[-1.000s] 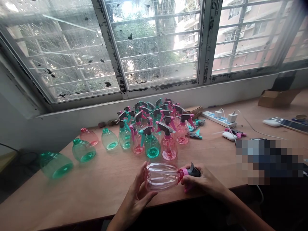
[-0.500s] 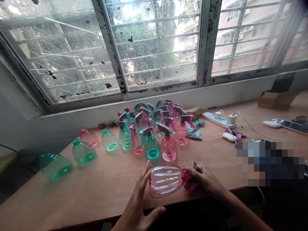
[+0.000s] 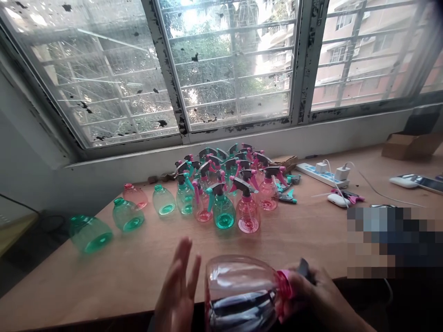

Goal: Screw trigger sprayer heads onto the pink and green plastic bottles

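Observation:
A clear pink spray bottle [image 3: 242,290] lies sideways at the table's front edge, its base toward the left. My right hand [image 3: 311,288] is closed round its neck and dark grey spray head, which the fingers mostly hide. Just left of the base, my left hand [image 3: 178,286] is raised with fingers spread, slightly blurred and apart from the bottle. Beyond the hands, a green spray bottle [image 3: 224,213] and a pink spray bottle [image 3: 248,216] stand upright at the front of a cluster of several more.
Headless bottles stand at the left, among them a green one [image 3: 92,235]. Loose spray heads [image 3: 288,196] lie right of the cluster. Further right are a power strip [image 3: 321,175] with chargers, a white case [image 3: 338,200] and a cardboard box [image 3: 410,145]. A window runs behind the table [image 3: 138,276].
The pink bottle in my right hand has come closer and lower. My left hand has drawn left, away from its base. The view has shifted slightly.

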Available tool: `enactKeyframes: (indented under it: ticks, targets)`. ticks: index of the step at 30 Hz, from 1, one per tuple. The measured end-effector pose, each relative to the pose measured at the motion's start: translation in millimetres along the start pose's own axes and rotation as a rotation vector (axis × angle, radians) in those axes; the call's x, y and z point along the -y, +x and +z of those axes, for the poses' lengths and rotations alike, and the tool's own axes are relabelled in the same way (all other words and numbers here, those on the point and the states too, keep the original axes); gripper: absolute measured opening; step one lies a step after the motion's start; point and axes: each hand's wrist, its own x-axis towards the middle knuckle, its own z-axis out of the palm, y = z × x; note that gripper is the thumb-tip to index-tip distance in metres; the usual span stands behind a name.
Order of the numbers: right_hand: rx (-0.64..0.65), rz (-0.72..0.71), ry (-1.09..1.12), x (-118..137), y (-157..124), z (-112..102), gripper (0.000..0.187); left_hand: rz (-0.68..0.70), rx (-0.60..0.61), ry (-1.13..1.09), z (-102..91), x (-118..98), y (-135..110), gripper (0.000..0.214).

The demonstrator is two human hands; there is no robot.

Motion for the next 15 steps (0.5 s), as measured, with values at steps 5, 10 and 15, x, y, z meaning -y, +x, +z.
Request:
enactKeyframes:
  ticks: [5, 10, 15]
  targets:
    - [-0.178, -0.496, -0.411, -7, -6, -6, 0.039, -0.163, 0.014, 0.038, 9.8, -7, 16, 0.083]
    - [0.013, 0.122, -0.015, -4, 9, 0, 0.06, -0.048, 0.066, 0.103, 20.1, -22, 17, 0.039]
    - [-0.023, -0.21, -0.331, -5, -2, -5, 0.049, -0.112, -0.036, -0.086, 21.1, -18, 20, 0.07]
